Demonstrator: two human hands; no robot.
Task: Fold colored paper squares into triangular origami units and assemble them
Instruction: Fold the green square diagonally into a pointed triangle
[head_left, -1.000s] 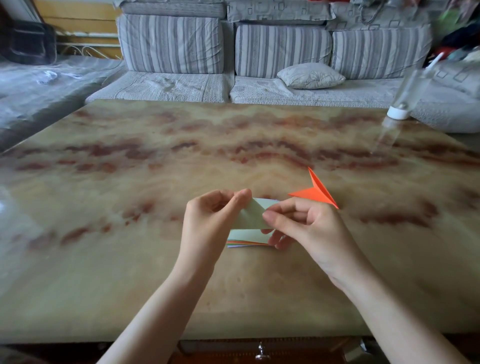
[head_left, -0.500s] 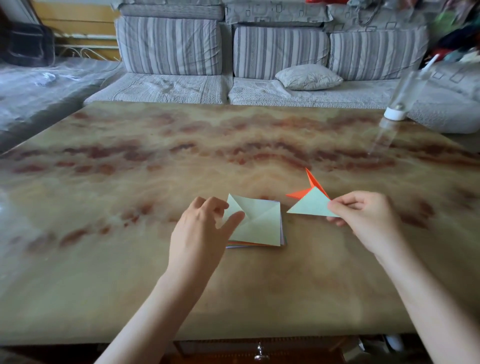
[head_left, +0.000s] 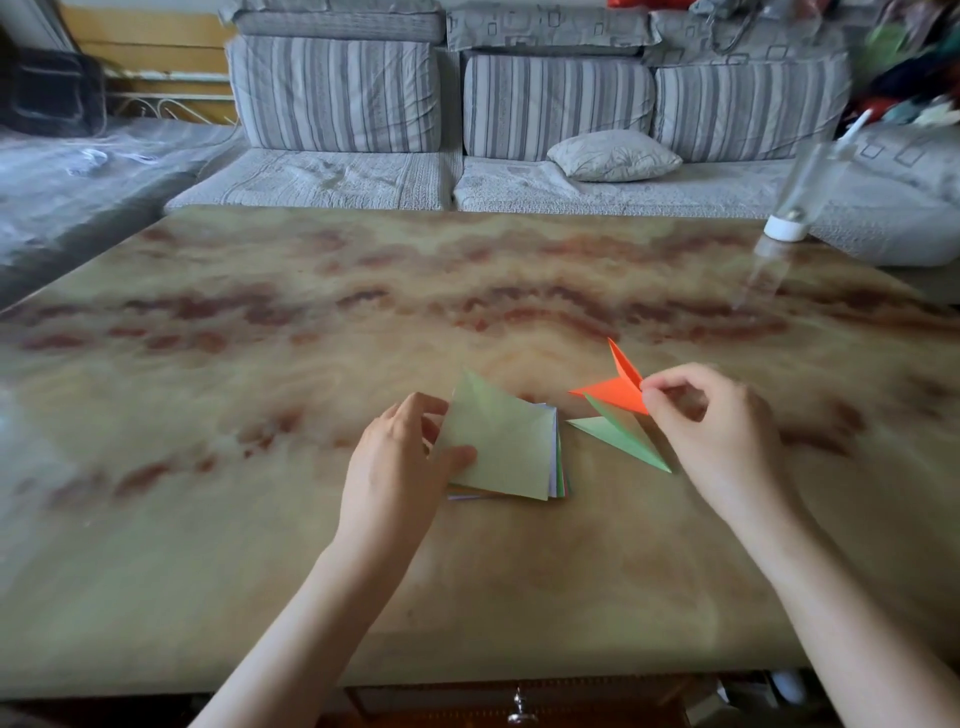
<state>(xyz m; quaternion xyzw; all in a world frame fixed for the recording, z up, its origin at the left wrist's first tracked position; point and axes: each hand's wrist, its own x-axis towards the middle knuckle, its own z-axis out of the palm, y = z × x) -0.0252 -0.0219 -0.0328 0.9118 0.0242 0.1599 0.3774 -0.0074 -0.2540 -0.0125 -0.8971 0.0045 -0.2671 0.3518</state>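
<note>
Left hand (head_left: 400, 457) pinches pale green paper square (head_left: 501, 441) at its edge; likely light, limp, crease-prone. Right hand (head_left: 711, 431) fingers curl at orange folded paper unit (head_left: 615, 391); grip unclear.

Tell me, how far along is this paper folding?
Early. Done: two folded units, an orange unit and a green unit, sit together on the table. In hand: the left hand pinches the top sheet of the paper stack; the right hand is at the orange unit. Left: the stack's remaining sheets, and assembly.
</note>
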